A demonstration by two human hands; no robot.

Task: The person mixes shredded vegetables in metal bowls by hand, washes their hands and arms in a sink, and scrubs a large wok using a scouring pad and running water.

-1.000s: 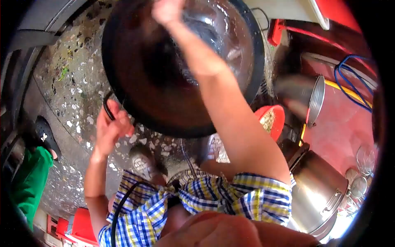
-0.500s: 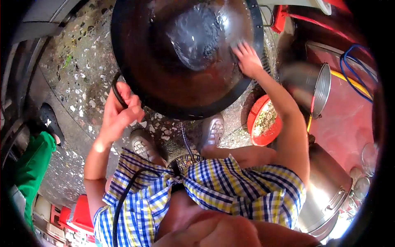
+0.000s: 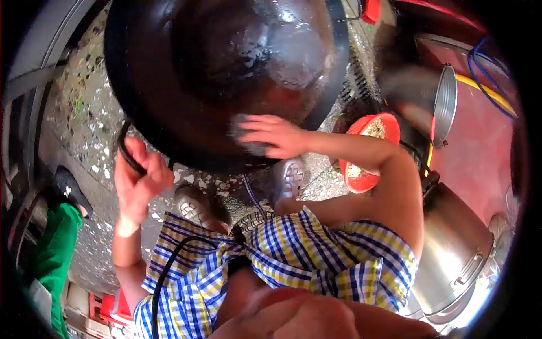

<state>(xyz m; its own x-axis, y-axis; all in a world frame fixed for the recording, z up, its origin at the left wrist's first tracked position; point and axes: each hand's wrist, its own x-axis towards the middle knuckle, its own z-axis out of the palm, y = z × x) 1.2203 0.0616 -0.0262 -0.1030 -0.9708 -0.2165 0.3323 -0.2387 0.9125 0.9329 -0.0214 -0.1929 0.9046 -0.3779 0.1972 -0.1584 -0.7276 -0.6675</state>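
A large dark wok (image 3: 152,90) takes up the top of the view, with a shallow pool of water lying inside. My left hand (image 3: 140,178) is closed around the wok's looped handle (image 3: 124,148) at the lower left rim. My right hand (image 3: 278,137) lies against the inner wall close to the near rim. Under its fingers is a grey, fuzzy scouring pad (image 3: 257,149), partly covered by them and blurred.
A red basket (image 3: 361,182) with pale and green scraps stands right of the wok. Beyond it are a metal pot (image 3: 446,107), a big steel stockpot (image 3: 449,254) and a blue hose (image 3: 480,85). At left, a person's green trouser leg (image 3: 56,248) shows on the speckled floor (image 3: 84,147).
My right hand has swept from the wok's right wall down and left to its near side. The wok and my left hand appear further left, and the water has shifted inside.
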